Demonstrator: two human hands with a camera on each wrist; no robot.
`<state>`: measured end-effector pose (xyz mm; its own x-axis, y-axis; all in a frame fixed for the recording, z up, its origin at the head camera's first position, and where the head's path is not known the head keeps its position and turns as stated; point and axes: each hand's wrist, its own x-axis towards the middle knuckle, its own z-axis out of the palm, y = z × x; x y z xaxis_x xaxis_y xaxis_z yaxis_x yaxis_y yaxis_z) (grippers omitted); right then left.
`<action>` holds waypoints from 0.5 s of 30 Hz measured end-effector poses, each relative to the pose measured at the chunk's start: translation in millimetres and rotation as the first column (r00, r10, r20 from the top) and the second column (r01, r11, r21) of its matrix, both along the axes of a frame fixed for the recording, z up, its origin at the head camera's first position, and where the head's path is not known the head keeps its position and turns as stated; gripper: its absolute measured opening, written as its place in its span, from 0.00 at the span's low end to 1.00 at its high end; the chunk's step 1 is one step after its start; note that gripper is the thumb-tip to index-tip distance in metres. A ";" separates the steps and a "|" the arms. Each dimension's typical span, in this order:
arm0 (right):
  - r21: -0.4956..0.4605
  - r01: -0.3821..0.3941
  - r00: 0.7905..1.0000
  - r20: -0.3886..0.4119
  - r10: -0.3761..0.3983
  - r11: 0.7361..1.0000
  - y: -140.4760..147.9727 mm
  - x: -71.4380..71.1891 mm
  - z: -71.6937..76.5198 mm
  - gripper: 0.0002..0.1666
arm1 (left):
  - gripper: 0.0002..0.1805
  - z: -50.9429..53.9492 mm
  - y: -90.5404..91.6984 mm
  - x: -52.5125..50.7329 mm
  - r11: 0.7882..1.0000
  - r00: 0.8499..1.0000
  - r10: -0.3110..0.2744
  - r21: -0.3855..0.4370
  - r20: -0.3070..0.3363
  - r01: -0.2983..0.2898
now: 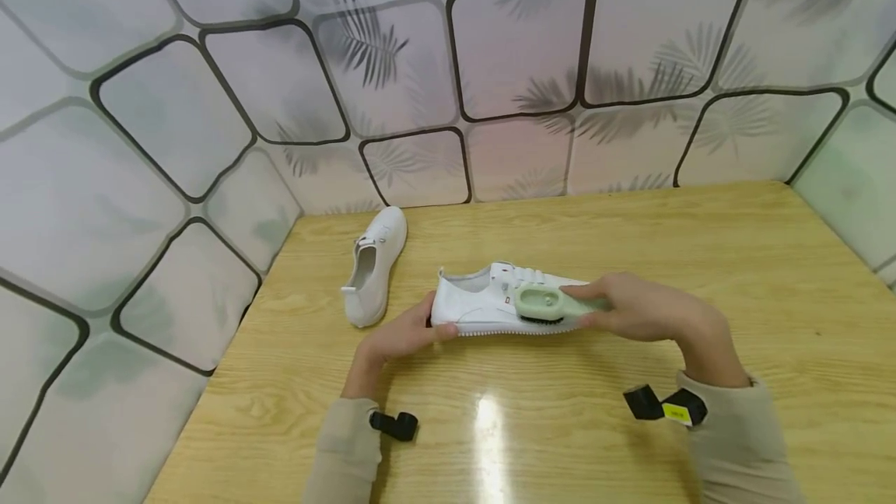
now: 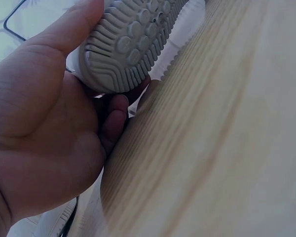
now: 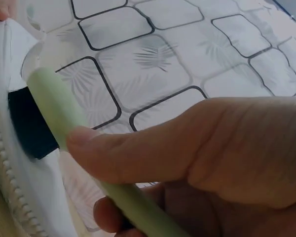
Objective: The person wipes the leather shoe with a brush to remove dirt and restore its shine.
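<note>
A white lace-up shoe (image 1: pixel 476 306) lies across the middle of the table, its toe toward the right. At the heel my left hand (image 1: pixel 406 329) grips it, thumb on the near side; the ridged sole (image 2: pixel 133 44) faces the left wrist camera. My right hand (image 1: pixel 640 306) holds a pale green brush (image 1: pixel 540 302) by its handle, the thumb lying along it in the right wrist view. Dark bristles (image 3: pixel 32 123) of the brush touch the shoe's near side. The right hand and the brush cover much of the toe.
A second white shoe (image 1: pixel 376 267) stands upright to the left, toe toward the wall. The wooden table (image 1: pixel 735 255) meets a patterned wall covering (image 1: pixel 518 45) at the back and sides. Dark cameras sit on both wrists over beige sleeves (image 1: pixel 346 442).
</note>
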<state>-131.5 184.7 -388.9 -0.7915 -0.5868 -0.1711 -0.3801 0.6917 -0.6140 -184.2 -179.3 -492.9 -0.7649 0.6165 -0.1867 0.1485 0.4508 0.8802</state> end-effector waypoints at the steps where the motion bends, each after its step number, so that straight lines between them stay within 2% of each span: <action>1: -0.005 0.005 1.000 -0.001 -0.005 1.000 1.1 0.4 -0.1 0.31 | 0.45 0.6 -0.3 0.0 1.000 1.000 -0.001 0.000 -0.003 0.001; 7: 0.052 0.010 0.999 -0.037 -0.008 0.999 -8.0 -2.7 -3.2 0.31 | 0.45 1.8 -1.2 0.1 1.000 1.000 -0.001 0.014 0.010 0.001; 11: 0.090 -0.024 1.000 -0.002 0.025 0.996 -11.9 -3.5 -3.6 0.31 | 0.43 0.4 0.1 0.0 0.999 0.999 -0.039 0.015 -0.009 0.039; 15: 0.067 -0.024 0.999 0.033 0.022 0.997 -5.7 -2.7 -3.2 0.32 | 0.42 0.9 0.7 0.0 0.997 0.997 -0.071 0.028 -0.009 0.071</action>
